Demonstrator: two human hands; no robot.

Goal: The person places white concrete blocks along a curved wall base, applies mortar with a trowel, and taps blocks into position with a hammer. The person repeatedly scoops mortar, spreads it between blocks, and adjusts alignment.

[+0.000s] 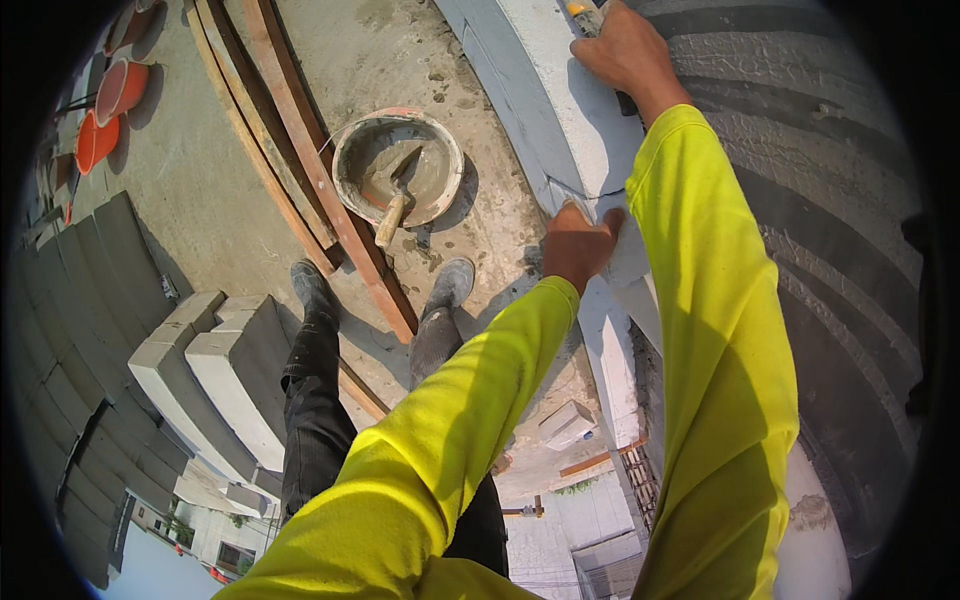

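Note:
My left hand (585, 248) grips the lower edge of a pale concrete block (590, 140) at a cracked or jointed spot in the row along the wall. My right hand (632, 62) is higher up, closed on a tool with a yellow end (583, 14) at the block's top edge; the rest of the tool is mostly hidden. Left of the blocks, a round mortar bucket (440, 185) stands on the concrete floor, holding grey mix and a trowel (393, 205) with a wooden handle.
Long timber planks (355, 255) lie left of the bucket, near my boots (450, 285). Loose pale blocks (225, 370) sit at lower left beside stacked grey slabs (90, 330). Orange basins (97, 140) are at upper left. A dark, ridged wall (820, 170) rises on the right.

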